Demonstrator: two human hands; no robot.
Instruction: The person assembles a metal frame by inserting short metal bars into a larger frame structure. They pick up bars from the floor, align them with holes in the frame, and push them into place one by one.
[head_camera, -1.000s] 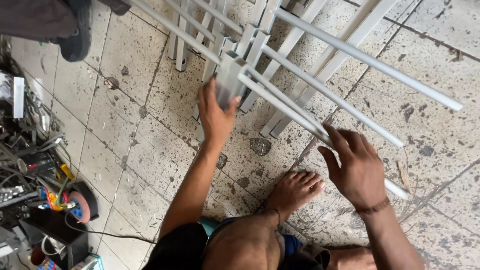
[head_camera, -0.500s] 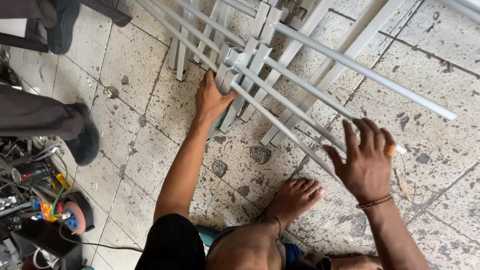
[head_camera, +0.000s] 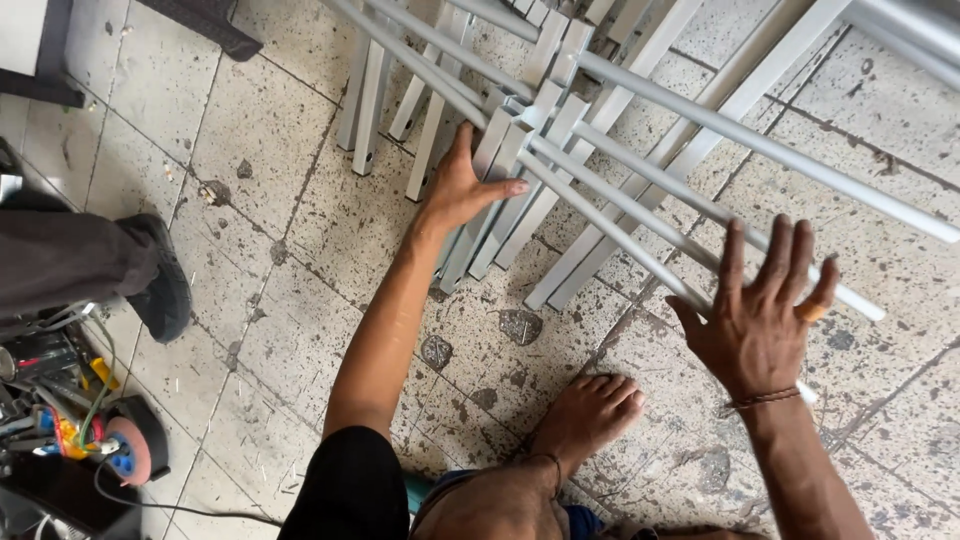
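A frame of grey metal bars (head_camera: 600, 130) lies tilted on the tiled floor (head_camera: 300, 230). The left hand (head_camera: 462, 190) presses flat against its square tubes, grip open; the right hand (head_camera: 760, 320), fingers spread, touches a round bar, grasping nothing.

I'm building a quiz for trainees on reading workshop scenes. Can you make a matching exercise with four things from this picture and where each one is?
Things:
1. left hand
2. right hand
3. bare foot
4. black shoe

Places:
A. left edge, above the tools
B. on the flat grey bars at centre
C. on the tiles at bottom centre
D. spread over the long grey rods at right

Pairs: 1-B, 2-D, 3-C, 4-A
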